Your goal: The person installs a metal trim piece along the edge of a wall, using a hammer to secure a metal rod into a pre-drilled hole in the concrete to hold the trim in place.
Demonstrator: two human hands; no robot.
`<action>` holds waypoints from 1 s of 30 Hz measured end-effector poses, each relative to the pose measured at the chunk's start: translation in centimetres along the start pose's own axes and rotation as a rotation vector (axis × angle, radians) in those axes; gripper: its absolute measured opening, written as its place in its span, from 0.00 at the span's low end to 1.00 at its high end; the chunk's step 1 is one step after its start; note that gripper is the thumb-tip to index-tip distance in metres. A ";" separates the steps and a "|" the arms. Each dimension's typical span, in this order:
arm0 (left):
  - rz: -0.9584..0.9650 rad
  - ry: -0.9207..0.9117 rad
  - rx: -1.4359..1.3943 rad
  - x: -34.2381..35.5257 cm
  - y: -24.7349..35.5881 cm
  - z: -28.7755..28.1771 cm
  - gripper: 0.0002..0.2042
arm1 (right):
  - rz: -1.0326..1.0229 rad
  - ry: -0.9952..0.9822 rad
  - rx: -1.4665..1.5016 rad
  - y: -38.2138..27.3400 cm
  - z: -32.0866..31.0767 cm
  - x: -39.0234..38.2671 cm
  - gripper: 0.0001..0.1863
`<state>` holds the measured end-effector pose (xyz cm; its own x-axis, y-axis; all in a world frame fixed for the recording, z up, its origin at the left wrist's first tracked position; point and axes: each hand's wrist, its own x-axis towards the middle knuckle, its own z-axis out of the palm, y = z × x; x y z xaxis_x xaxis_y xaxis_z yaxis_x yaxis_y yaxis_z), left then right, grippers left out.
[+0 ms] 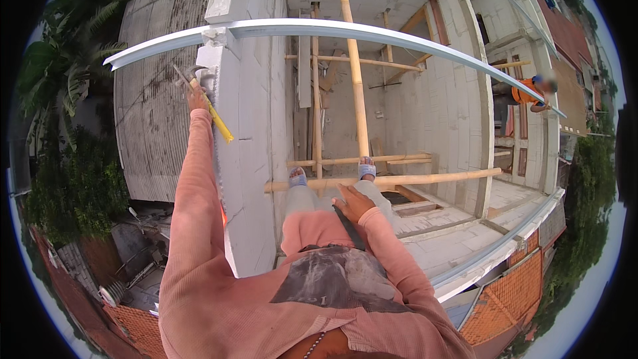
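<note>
Hammer (220, 121) is gripped by the left hand (197, 98), with the fingers closed round the handle close to the head. The clawed metal head is held forward of the hand, and the yellow lower end of the handle is pointed back toward the body and slightly to the right. The hammer is positioned at the outer left edge of the pale block wall (244, 159), with the corrugated roof (153, 126) seen below and to the left.

The left arm is extended forward and kept almost straight from shoulder to wrist, along the outer side of the wall. The right arm is bent at the elbow, and its forearm is directed inward across the body. The right hand (357, 205) is placed palm down over the lap, beside the knee, with some fingers extended. A dark strap (349, 229) is seen just beside it; whether the strap is grasped cannot be told.

Ahead of both hands, a long metal beam (399, 36) is laid across the wall and carried over the open room. Near its right end, a co-worker in orange (527, 91) is seen. The sandalled feet are placed by a crosswise bamboo pole (432, 179), and a lengthwise bamboo pole (355, 86) is extended forward from there.
</note>
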<state>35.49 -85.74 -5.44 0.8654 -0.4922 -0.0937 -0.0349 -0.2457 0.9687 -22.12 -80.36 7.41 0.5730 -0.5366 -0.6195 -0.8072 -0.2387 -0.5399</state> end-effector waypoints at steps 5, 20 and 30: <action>-0.029 0.055 0.170 -1.0 1.4 1.4 0.28 | 0.049 -0.011 0.004 4.1 -1.2 -1.2 0.31; 0.009 0.437 0.292 -7.4 5.2 -0.8 0.32 | -0.326 0.047 0.178 6.8 -3.0 4.3 0.41; -0.343 0.312 0.628 -22.7 3.6 -2.7 0.32 | -0.331 0.217 0.406 -7.1 -30.0 16.3 0.50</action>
<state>17.13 -73.18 0.75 0.9763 -0.0690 -0.2052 0.0638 -0.8141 0.5773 -11.26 -111.71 18.23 0.7091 -0.6506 -0.2718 -0.4455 -0.1146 -0.8879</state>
